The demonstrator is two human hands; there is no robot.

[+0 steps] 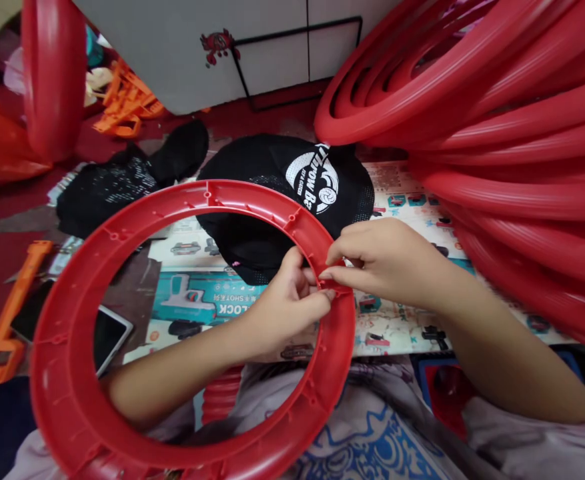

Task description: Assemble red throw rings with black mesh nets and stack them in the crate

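A large red plastic ring [52, 377] with an open channel and small ribs and pegs inside it is held tilted in front of me. My left hand [289, 303] reaches through the middle of the ring, its thumb and fingers closed on the right-hand part. My right hand [385, 263] comes from the right, with thumb and forefinger pinched together over the same spot in the channel. Whatever lies between those fingertips is too small or hidden to make out. Behind the ring lies black fabric [252, 157] with a white printed logo.
Printed cardboard [402, 327] lies under the work. Many red hoops [517, 193] are stacked at the right. A phone-like dark slab [113, 333], an orange plastic part [15, 313] and more orange parts [127, 100] lie left. A white panel [272, 40] with a black wire frame [297, 31] stands behind.
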